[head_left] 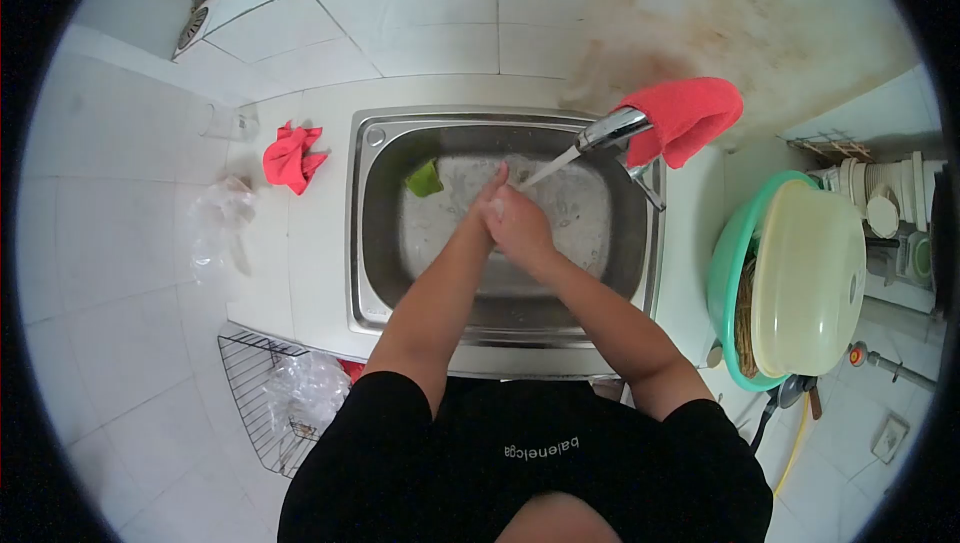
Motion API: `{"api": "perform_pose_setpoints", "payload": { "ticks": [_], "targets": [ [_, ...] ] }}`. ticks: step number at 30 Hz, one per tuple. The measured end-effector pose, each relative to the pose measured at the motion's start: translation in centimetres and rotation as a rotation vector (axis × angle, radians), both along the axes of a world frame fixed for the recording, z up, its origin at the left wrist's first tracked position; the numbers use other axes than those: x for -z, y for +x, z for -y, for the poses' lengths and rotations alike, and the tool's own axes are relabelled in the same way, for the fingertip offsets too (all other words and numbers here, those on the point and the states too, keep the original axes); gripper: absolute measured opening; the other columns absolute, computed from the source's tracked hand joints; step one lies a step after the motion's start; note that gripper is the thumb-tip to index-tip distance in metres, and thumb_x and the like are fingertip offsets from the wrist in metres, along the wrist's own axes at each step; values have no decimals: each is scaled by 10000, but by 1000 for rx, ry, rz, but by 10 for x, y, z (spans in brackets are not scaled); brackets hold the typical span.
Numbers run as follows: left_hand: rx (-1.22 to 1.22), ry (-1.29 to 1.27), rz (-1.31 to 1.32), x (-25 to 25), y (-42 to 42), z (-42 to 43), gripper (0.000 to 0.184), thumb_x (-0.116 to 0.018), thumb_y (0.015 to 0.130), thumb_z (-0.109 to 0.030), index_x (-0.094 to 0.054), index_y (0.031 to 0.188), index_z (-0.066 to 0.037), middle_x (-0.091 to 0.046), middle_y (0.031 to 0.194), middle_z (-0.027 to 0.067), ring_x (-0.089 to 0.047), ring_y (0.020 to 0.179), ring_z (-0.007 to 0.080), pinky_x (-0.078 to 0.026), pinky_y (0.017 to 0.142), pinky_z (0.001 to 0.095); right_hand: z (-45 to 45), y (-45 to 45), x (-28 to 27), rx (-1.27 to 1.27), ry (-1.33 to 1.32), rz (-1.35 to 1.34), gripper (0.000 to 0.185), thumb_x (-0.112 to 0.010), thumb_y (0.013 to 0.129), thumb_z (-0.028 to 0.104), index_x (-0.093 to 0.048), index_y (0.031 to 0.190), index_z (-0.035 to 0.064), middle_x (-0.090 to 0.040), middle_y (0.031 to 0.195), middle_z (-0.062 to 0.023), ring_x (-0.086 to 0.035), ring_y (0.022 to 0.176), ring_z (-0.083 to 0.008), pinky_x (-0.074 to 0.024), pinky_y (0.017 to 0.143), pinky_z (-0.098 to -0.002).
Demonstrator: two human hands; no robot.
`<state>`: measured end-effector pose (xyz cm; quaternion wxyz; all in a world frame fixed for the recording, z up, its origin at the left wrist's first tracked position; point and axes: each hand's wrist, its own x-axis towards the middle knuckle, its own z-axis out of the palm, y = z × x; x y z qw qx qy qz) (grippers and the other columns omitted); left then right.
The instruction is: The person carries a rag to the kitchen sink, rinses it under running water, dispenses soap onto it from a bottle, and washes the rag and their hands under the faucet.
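Over the steel sink (pixel 356 243), both hands are pressed together beside a running stream of water. My left hand (pixel 486 207) has a fingertip stretched out toward the back, and its palm is largely covered. My right hand (pixel 522 224) wraps across it, its fingers closed around the left. From the chrome tap (pixel 615 129), water falls just right of the fingers. A red cloth (pixel 690 115) is draped over the tap. A green sponge or cloth (pixel 424 178) lies on the sink bottom, left of the hands and apart from them.
Left of the sink are a crumpled red cloth (pixel 293 157), a clear cup (pixel 230 123) and a plastic bag (pixel 222 221). A wire rack (pixel 255 383) holds another clear bag (pixel 306 389). To the right, a green basin (pixel 728 273) bears a pale yellow basin (pixel 812 283); dishes (pixel 885 193) stand beyond.
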<state>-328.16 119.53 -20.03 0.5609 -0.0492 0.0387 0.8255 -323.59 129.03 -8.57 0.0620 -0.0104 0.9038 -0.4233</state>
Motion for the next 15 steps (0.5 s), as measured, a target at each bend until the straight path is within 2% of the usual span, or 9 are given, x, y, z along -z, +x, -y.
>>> {"api": "perform_pose_setpoints", "payload": {
  "ticks": [2,3,5,6,8,9,11,13,15],
  "targets": [
    [-369,83,-114,27,7,-15,405,-399,818,-430,-507,944,-61,-561,899,92,-529,826,252,-414,739,363,1,-10,3,68,118,89,195,-473,739,230,-483,768,37,-542,737,-198,-527,730,-368,-414,626,-458],
    [-372,76,-113,6,11,-22,405,-399,818,-430,-507,944,-61,-561,899,92,-529,826,252,-414,739,363,-3,-20,14,64,112,92,195,-473,739,230,-483,768,37,-542,737,-198,-527,730,-368,-414,626,-458],
    [-594,-845,188,-61,18,-33,375,-406,821,-404,-494,984,-78,-540,941,84,-503,869,238,-406,747,357,-15,-44,48,168,171,15,202,-446,767,247,-488,768,49,-544,736,-202,-526,716,-374,-422,607,-444],
    [-595,-851,189,-55,15,-28,375,-406,821,-404,-494,984,-78,-540,941,84,-503,869,238,-406,747,357,-13,-50,52,167,166,18,202,-446,767,247,-488,768,49,-544,736,-202,-526,716,-374,-422,607,-444],
    [-541,-1116,200,-42,8,-18,467,-371,835,-407,-415,1108,-31,-484,1068,118,-496,935,232,-389,807,360,-12,-59,61,232,74,124,233,-485,771,283,-513,826,59,-559,757,-174,-544,721,-335,-431,617,-393],
    [-543,-1117,200,-65,9,-15,467,-371,835,-407,-415,1108,-31,-484,1068,118,-496,935,232,-389,807,360,-15,-63,76,230,72,124,233,-485,771,283,-513,826,59,-559,757,-174,-544,721,-335,-431,617,-393],
    [-488,-1068,78,-106,12,-12,507,-393,817,-451,-411,1112,-39,-460,1108,102,-453,1001,246,-357,846,378,-24,-67,100,349,-692,353,301,-549,739,334,-537,904,82,-571,785,-119,-555,757,-266,-428,644,-342],
    [-533,-968,23,-41,9,-2,555,-389,794,-503,-413,1111,-48,-448,1126,97,-435,1022,251,-346,854,384,-25,-56,59,330,-744,433,346,-571,724,348,-528,945,85,-568,818,-101,-550,779,-240,-423,661,-328],
    [-581,-860,-29,-43,11,-4,603,-385,772,-554,-415,1111,-57,-435,1144,92,-418,1042,255,-334,862,390,-24,-47,54,307,-789,511,397,-592,708,361,-519,987,88,-565,852,-82,-546,801,-213,-418,677,-315]
  ]
}}
